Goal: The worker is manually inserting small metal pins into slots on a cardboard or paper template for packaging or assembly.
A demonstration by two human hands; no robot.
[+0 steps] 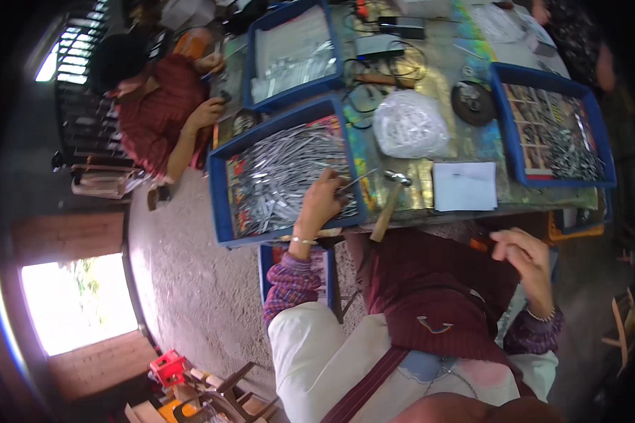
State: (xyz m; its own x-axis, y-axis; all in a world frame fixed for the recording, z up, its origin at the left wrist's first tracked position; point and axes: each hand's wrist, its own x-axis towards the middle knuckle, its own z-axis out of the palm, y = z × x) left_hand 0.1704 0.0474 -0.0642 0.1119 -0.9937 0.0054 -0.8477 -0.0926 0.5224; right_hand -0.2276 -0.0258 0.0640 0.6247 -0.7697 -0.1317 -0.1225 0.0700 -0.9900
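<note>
My left hand (321, 204) is over the near right corner of a blue tray (217, 204) full of thin silvery metal strips (289, 169). Its fingers are closed on one slim metal strip (360, 180) that sticks out to the right, past the tray's rim. Just beyond the strip's tip lies a hammer (383, 218), its wooden handle jutting over the table's near edge. My right hand (523, 257) hovers above my lap near that edge, fingers loosely bent and a little apart. Nothing shows in it.
White paper (464, 186) and a clear plastic bag of small pieces (410, 123) lie on the worn table. A dark round disc (473, 103) is behind them. Further blue trays stand back left (248, 67) and right (504, 127). Across the left side sits a co-worker (166, 106), hands at work.
</note>
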